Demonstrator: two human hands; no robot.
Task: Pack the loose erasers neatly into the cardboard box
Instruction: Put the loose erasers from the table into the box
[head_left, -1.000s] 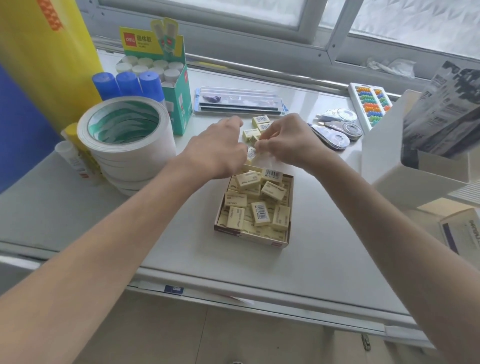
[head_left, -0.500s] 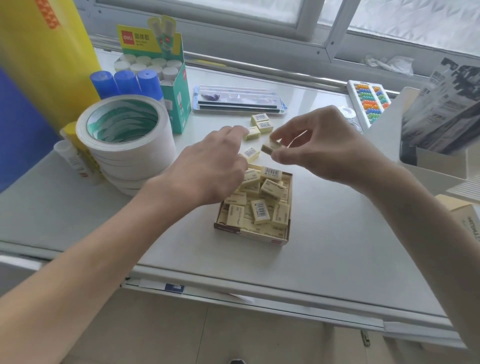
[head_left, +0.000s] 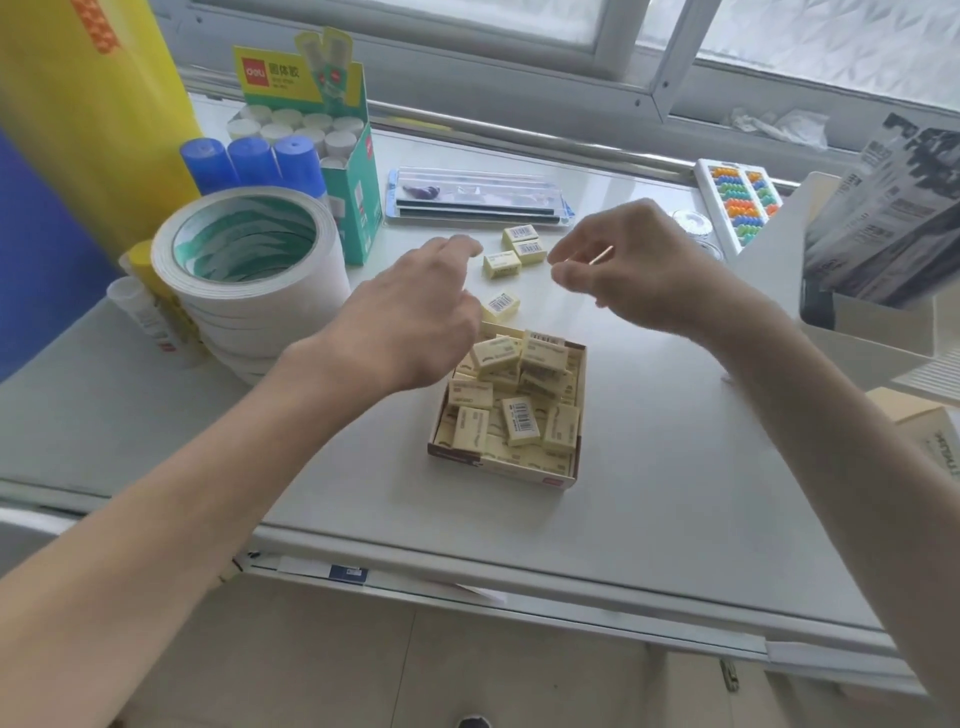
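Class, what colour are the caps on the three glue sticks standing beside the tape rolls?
Blue caps, clearest in the head view.

Open tabletop (head_left: 675, 441) is left right of the cardboard box (head_left: 498, 464); the left side is blocked by stacked tape rolls (head_left: 249, 275).

White table (head_left: 675, 467): box (head_left: 498, 470), erasers (head_left: 501, 264).
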